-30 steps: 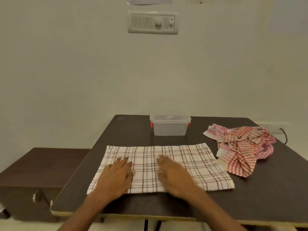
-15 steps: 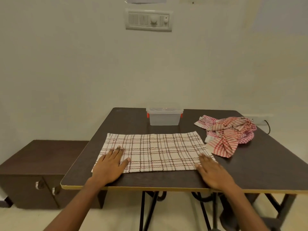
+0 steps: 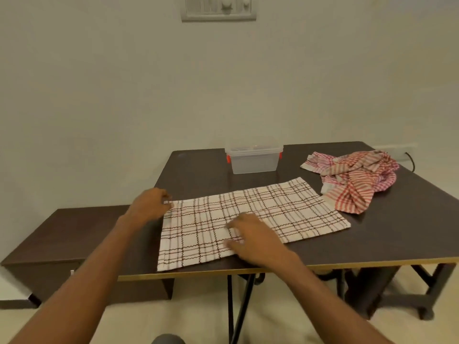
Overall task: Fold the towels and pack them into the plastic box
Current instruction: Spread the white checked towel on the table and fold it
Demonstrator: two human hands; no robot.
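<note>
A white towel with brown checks [image 3: 260,214] lies flat on the dark table [image 3: 402,234], its short left end near the table's left side. My left hand [image 3: 150,206] pinches the towel's far left corner. My right hand [image 3: 258,240] lies over the towel's near edge around its middle, fingers loosely bent and pointing left, holding nothing that I can see. A crumpled heap of red-striped towels [image 3: 355,180] sits at the right. The clear plastic box [image 3: 253,163], lid on with red clips, stands at the table's far edge.
A low dark cabinet [image 3: 62,234] stands to the left of the table, below its level. A switch panel [image 3: 218,8] is on the wall above. A dark cable [image 3: 411,163] runs by the wall behind the striped heap.
My left hand went from the towel's near left corner to its far left corner and pinched it. My right hand slid left from the near right corner to the middle. The view shifted.
</note>
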